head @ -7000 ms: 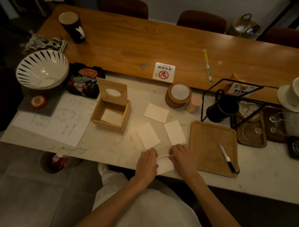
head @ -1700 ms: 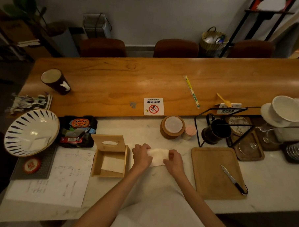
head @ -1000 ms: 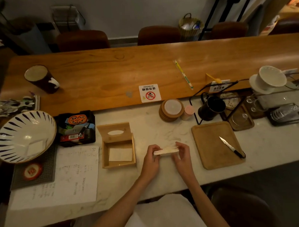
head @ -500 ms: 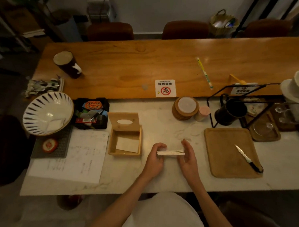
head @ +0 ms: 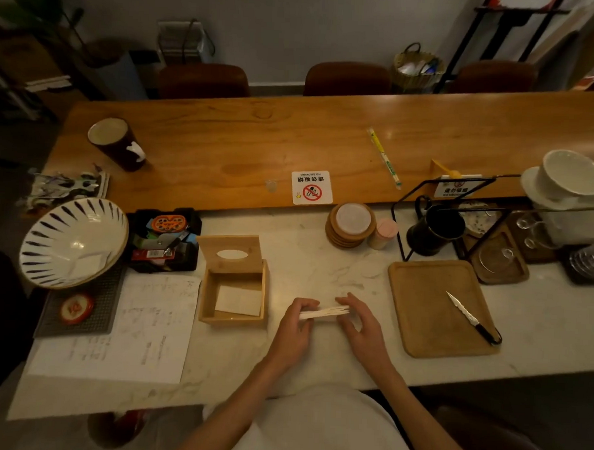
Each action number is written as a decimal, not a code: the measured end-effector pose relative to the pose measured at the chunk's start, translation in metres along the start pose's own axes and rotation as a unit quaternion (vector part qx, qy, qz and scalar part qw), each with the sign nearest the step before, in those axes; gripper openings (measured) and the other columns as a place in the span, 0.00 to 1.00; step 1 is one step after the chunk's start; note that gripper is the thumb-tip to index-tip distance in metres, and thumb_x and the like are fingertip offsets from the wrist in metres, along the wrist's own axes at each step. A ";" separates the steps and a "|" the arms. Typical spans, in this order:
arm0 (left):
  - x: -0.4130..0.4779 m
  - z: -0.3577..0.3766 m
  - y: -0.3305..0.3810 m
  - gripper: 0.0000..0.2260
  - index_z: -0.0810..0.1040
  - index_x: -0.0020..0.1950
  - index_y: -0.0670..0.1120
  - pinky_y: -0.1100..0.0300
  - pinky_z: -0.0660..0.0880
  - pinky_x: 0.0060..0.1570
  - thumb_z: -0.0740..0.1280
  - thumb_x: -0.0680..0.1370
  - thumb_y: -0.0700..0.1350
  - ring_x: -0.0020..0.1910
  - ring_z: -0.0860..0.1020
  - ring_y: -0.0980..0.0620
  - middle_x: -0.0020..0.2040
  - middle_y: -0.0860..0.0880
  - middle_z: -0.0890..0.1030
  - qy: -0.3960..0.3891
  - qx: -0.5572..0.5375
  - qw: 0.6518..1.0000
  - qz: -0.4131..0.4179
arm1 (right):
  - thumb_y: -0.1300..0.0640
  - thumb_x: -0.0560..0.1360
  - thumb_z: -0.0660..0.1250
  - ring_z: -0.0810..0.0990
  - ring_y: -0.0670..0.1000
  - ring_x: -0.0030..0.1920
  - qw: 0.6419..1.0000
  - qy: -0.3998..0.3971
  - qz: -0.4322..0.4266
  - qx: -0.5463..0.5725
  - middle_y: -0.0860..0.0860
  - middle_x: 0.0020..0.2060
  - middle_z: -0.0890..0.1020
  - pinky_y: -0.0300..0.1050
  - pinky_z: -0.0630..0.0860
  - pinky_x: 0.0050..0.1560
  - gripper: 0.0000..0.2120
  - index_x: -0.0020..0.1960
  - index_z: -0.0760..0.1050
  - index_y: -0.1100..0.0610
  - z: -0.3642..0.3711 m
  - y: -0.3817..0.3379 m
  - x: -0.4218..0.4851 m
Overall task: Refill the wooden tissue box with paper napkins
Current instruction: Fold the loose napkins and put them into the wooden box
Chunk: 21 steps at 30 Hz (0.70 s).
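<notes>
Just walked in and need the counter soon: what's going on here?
A person is refilling the wooden tissue box. Both hands, left hand and right hand, hold a small stack of napkins edge-on just above the marble counter, right of the box. The box's lid stands open, with one napkin inside.

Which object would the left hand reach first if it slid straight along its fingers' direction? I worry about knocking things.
Probably nothing soon: the left hand points over bare marble toward the coaster stack; depth unclear.

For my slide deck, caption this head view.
Both hands square a napkin stack beside the open wooden tissue box.
</notes>
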<state>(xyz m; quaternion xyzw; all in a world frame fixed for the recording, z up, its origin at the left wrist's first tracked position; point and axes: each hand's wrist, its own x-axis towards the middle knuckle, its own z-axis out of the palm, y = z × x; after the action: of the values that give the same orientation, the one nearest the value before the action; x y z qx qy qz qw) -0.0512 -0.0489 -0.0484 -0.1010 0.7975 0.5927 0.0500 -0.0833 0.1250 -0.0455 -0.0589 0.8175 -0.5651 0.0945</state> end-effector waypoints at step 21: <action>0.007 -0.013 0.000 0.11 0.74 0.56 0.45 0.58 0.78 0.52 0.71 0.76 0.43 0.55 0.80 0.48 0.55 0.45 0.82 -0.053 -0.104 0.978 -0.173 | 0.58 0.77 0.69 0.82 0.49 0.44 0.959 -0.157 0.220 0.083 0.55 0.47 0.83 0.45 0.78 0.44 0.09 0.56 0.77 0.58 -0.029 -0.006 0.007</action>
<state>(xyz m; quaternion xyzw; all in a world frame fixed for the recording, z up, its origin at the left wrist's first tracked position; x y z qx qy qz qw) -0.0575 -0.0616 -0.0458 -0.2109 0.6983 0.6590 0.1835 -0.0970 0.1479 -0.0307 0.0431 0.7355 -0.5797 0.3480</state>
